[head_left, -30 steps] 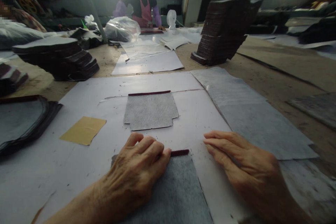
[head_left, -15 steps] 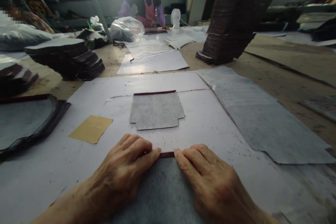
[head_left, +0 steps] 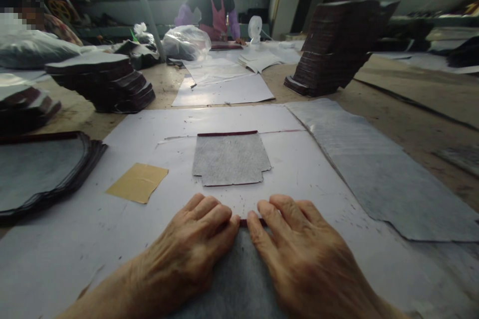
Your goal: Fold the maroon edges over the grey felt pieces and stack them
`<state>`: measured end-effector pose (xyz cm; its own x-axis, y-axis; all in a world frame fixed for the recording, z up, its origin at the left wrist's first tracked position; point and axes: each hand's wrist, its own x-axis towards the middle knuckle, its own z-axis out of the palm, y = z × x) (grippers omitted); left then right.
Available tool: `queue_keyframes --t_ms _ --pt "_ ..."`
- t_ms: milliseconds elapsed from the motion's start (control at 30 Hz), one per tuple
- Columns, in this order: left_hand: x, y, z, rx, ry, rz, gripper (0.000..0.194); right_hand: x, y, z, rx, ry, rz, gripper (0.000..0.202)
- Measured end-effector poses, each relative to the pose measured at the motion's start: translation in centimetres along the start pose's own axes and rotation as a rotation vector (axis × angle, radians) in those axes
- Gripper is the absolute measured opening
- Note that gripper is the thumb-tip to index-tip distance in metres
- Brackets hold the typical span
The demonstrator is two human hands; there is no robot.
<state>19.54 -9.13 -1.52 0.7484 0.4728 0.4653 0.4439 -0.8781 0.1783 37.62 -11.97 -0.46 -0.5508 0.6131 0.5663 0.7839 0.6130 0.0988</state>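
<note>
A grey fabric piece (head_left: 239, 269) with a narrow dark red edge lies in front of me, its near part running out of the picture. My left hand (head_left: 198, 244) is closed at the left of that edge, thumb and curled fingers pressing on the fold. On the right part of the edge rests my right hand (head_left: 299, 244), its fingers stretched and apart, the thumb touching the red strip. A short stretch of strip shows between the thumbs. Farther off lies a smaller grey piece (head_left: 230, 159) with a dark red top edge and notched lower corners.
White sheets (head_left: 179, 124) cover the work surface. A yellow paper square (head_left: 138, 183) lies left of the middle. Dark stacks stand at left (head_left: 108, 84) and right (head_left: 333, 50). A large grey sheet (head_left: 389, 169) lies right. Across the table stands a person in a pink apron (head_left: 215, 12).
My right hand's fingers have spread and lifted a little from the edge. My left hand still presses on the fold. The whole view has shifted slightly.
</note>
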Motion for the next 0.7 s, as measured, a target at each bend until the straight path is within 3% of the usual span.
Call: queue_keyframes --t_ms 167,433,567,700 --pt "-0.2 -0.3 -0.2 -0.031 -0.017 -0.009 0.026 -0.3 -1.0 1.4 0.101 0.055 -0.041 0.033" --pt "-1.3 -1.0 -1.5 -0.16 -0.021 -0.051 0.037 -0.8 -0.4 1.2 0.116 0.063 -0.089 0.033" --pt "-2.0 -1.2 -2.1 -0.184 0.043 -0.133 0.034 -0.6 -0.5 1.3 0.085 0.065 -0.083 0.034" --pt "-2.7 -1.5 -2.0 -0.128 0.081 -0.092 0.035 -0.5 -0.6 1.2 0.114 0.056 -0.061 0.032"
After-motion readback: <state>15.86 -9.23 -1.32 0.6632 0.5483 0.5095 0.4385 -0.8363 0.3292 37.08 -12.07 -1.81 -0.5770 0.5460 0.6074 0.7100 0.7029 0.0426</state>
